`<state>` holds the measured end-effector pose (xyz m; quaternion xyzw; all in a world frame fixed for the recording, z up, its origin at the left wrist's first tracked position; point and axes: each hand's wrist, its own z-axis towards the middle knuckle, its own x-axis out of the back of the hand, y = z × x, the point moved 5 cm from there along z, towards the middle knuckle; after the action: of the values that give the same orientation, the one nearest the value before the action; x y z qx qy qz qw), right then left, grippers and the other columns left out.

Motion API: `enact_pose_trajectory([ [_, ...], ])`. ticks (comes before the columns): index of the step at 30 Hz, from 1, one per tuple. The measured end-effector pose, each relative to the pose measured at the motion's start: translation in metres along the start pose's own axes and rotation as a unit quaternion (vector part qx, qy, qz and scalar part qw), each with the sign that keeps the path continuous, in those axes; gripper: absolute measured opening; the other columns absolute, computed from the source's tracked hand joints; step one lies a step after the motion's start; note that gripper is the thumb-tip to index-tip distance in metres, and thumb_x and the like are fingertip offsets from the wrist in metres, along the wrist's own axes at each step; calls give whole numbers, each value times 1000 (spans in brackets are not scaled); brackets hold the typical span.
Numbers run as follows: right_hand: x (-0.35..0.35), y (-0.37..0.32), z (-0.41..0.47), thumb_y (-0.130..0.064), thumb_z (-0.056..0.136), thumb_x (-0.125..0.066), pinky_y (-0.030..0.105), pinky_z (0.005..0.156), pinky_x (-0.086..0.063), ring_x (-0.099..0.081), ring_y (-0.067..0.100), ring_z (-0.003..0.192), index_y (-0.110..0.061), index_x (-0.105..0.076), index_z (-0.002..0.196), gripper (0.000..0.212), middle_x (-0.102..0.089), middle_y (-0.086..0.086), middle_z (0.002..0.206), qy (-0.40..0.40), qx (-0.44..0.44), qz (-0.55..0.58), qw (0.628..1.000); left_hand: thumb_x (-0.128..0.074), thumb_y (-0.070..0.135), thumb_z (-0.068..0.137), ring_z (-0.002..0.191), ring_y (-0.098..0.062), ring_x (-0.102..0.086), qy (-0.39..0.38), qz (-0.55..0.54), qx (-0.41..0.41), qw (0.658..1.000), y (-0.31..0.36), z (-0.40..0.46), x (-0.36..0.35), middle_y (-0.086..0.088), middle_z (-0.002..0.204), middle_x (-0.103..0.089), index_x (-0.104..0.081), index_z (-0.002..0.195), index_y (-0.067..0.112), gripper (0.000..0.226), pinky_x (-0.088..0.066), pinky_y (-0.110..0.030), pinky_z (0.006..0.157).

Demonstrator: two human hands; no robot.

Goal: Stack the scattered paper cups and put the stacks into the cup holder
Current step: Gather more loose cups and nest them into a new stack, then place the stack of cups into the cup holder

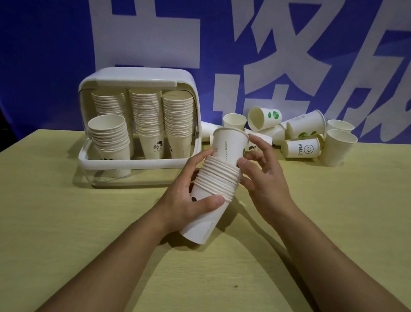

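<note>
Gripping the cup stack (216,181) (tilted), left hand (186,198) wraps it; right hand (263,175) fingers pinch the top cup (230,145).

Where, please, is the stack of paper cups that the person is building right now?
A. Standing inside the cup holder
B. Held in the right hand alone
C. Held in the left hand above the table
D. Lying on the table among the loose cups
C: the left hand grips the stack of paper cups above the table, while the right hand only fingers the top cup.
</note>
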<state>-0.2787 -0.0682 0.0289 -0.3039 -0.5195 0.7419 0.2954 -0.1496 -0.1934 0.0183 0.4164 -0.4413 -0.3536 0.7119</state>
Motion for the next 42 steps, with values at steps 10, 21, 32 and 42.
enact_pose_trajectory([
  [10,-28,9,-13,-42,97,-57,35,96,-56,-59,2,119,-56,-46,140,47,-49,-18,142,-114,14,-149,982,-73,62,64,108,-12,-61,84,13,4,996,-8,4,13,9,135,-49,-25,139,67,89,-58,-37,85],
  [21,-50,3,-16,-19,84,-79,22,78,-57,-58,10,117,-56,-19,143,92,-49,-14,126,-140,-14,-175,975,-38,66,96,113,-12,-62,165,38,46,984,-5,1,21,4,144,-56,-30,141,67,46,-59,-45,92],
  [32,-114,-53,35,-24,81,-82,6,79,-45,-51,-2,110,-39,-20,150,93,-44,-9,140,-43,165,-270,948,-72,31,87,120,-22,-53,455,241,78,854,-8,-16,168,7,135,-56,-55,129,39,46,-46,-44,101],
  [42,-168,-15,86,-29,75,-88,45,104,-51,-47,14,131,-46,-27,142,92,-40,-16,145,-34,193,-307,931,-81,49,74,131,-24,-49,378,228,171,881,-38,9,199,5,147,-48,-35,140,48,80,-30,-53,113],
])
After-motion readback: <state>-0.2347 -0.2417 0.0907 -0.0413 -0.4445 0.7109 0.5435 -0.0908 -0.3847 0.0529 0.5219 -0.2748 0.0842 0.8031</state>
